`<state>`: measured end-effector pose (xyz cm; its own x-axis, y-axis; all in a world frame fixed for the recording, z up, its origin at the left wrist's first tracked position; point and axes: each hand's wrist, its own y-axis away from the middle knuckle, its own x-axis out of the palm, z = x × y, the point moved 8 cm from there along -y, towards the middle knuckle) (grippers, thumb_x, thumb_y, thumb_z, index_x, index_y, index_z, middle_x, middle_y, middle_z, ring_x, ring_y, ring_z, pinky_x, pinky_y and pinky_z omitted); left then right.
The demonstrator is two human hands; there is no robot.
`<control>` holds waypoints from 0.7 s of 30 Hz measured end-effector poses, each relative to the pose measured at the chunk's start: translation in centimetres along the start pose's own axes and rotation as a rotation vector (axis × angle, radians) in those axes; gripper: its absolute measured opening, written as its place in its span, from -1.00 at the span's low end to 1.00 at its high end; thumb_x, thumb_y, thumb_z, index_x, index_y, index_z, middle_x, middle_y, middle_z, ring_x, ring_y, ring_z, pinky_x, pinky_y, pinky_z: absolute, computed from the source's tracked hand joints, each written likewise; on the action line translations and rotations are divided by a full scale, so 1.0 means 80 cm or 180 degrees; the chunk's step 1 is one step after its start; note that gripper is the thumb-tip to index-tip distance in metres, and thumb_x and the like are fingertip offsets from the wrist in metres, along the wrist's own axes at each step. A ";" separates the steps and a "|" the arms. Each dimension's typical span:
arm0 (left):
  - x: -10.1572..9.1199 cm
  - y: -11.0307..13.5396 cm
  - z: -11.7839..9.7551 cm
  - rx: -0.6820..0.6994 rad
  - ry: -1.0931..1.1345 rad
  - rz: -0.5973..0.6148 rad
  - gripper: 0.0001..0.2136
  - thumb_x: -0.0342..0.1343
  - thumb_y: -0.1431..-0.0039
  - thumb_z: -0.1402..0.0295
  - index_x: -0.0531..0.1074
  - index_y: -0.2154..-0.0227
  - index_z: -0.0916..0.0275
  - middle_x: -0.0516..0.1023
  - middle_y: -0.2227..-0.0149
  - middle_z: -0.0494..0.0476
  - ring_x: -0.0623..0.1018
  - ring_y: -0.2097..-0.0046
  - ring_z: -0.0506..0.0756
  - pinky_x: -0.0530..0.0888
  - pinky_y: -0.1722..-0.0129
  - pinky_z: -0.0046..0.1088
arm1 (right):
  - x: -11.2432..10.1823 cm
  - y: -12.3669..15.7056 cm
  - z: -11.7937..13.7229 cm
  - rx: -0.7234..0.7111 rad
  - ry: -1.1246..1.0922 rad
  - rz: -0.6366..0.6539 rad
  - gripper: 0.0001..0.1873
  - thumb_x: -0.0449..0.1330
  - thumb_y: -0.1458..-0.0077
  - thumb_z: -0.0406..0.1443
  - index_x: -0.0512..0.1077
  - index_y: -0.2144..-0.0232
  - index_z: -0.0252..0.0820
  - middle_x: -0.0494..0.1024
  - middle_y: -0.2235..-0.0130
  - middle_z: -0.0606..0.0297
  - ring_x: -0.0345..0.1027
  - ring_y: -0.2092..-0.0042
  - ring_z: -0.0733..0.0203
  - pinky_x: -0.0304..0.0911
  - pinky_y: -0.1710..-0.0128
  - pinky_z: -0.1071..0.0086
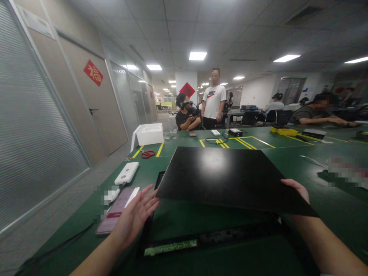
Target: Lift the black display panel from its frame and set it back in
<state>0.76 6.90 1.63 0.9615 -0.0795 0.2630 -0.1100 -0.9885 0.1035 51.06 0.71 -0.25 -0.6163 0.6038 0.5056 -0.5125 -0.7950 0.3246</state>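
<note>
Hovering above the counter (339, 211), a black panel (221, 180) is held at its right edge by the right hand (299, 190), thumb on top, fingers hidden. The left hand (139, 207) is spread, fingers uncurled, at the left corner, presumably for support; contact cannot be confirmed. A green circuit board (171, 247) is seen nearer. "NIKE" is printed on a white shirt (213, 105), "福" on a red door sign (93, 73).

At left, my left hand (138, 212), palm upward, fingers extended; at right, my right hand (299, 190), in a grip.
</note>
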 end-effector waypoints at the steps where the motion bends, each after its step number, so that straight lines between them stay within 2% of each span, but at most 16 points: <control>1: 0.006 0.003 0.001 -0.0111 0.0064 0.0105 -0.32 -0.19 -0.24 -0.01 0.08 -0.28 0.39 0.44 -0.17 0.46 0.50 -0.13 0.29 0.43 -0.12 -0.10 | 0.002 0.007 -0.010 0.0337 -0.0033 -0.0071 -0.80 0.09 0.15 -0.44 0.48 0.45 -0.21 0.58 0.54 0.18 0.56 0.33 -0.06 0.49 0.29 0.11; 2: 0.010 0.006 0.000 -0.0168 0.0097 0.0199 -0.31 -0.17 -0.23 -0.01 0.09 -0.28 0.39 0.46 -0.15 0.45 0.51 -0.11 0.30 0.45 -0.09 -0.10 | 0.006 0.014 -0.013 0.0447 -0.0042 -0.0079 -0.80 0.09 0.15 -0.43 0.48 0.45 -0.19 0.58 0.54 0.20 0.57 0.34 -0.05 0.49 0.30 0.11; 4: 0.012 0.008 0.001 -0.0204 0.0057 0.0330 -0.31 -0.05 -0.17 0.03 0.09 -0.29 0.33 0.49 -0.12 0.39 0.53 -0.09 0.31 0.49 -0.05 -0.09 | 0.021 0.022 -0.015 0.0454 0.0011 0.0172 -0.75 0.11 0.18 -0.45 0.49 0.40 -0.16 0.60 0.52 0.25 0.57 0.34 -0.02 0.49 0.29 0.14; 8: -0.001 0.002 0.010 -0.0257 -0.0061 0.0246 -0.21 0.21 0.03 0.22 0.10 -0.30 0.18 0.53 -0.10 0.27 0.57 -0.03 0.34 0.51 0.03 -0.08 | 0.039 0.023 -0.021 0.0421 0.0272 0.0581 -0.71 0.18 0.23 -0.49 0.51 0.37 -0.18 0.63 0.45 0.26 0.57 0.36 0.00 0.49 0.28 0.16; 11: -0.011 -0.004 0.014 -0.0351 0.0067 0.0052 -0.20 0.24 0.08 0.26 0.13 -0.29 0.15 0.51 -0.13 0.24 0.57 -0.02 0.35 0.54 0.09 -0.11 | 0.050 0.020 -0.033 0.0637 0.0486 0.0984 -0.68 0.21 0.23 -0.50 0.53 0.32 -0.20 0.65 0.37 0.22 0.58 0.31 -0.02 0.48 0.25 0.15; 14: -0.009 -0.003 0.008 -0.0375 0.0129 0.0003 -0.18 0.22 0.08 0.29 0.10 -0.30 0.12 0.48 -0.17 0.21 0.54 -0.07 0.36 0.54 0.08 -0.12 | 0.060 0.019 -0.040 0.0683 0.0576 0.1303 -0.64 0.20 0.18 -0.48 0.54 0.24 -0.23 0.66 0.28 0.19 0.57 0.23 0.00 0.47 0.21 0.20; 17: -0.002 0.003 -0.004 -0.0213 0.0303 -0.0039 -0.17 0.19 0.09 0.37 0.07 -0.32 0.13 0.42 -0.22 0.17 0.50 -0.13 0.33 0.51 -0.01 -0.14 | 0.058 0.011 -0.036 0.0402 0.0560 0.1180 -0.64 0.18 0.13 -0.48 0.54 0.21 -0.26 0.66 0.24 0.16 0.57 0.22 0.09 0.47 0.24 0.32; 21: 0.003 0.009 -0.007 -0.0223 0.0590 -0.0063 -0.16 0.19 0.10 0.42 0.09 -0.32 0.15 0.49 -0.16 0.17 0.52 -0.10 0.32 0.49 -0.05 -0.14 | 0.048 -0.002 -0.026 0.0014 0.0580 0.0872 -0.55 0.16 0.14 -0.49 0.46 0.11 -0.27 0.65 0.27 0.13 0.56 0.29 0.14 0.47 0.31 0.35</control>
<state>0.76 6.21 2.27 0.9015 -0.0286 0.4318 -0.1149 -0.9778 0.1751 47.57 3.28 -0.01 -0.8280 0.3677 0.4234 -0.3105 -0.9293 0.1998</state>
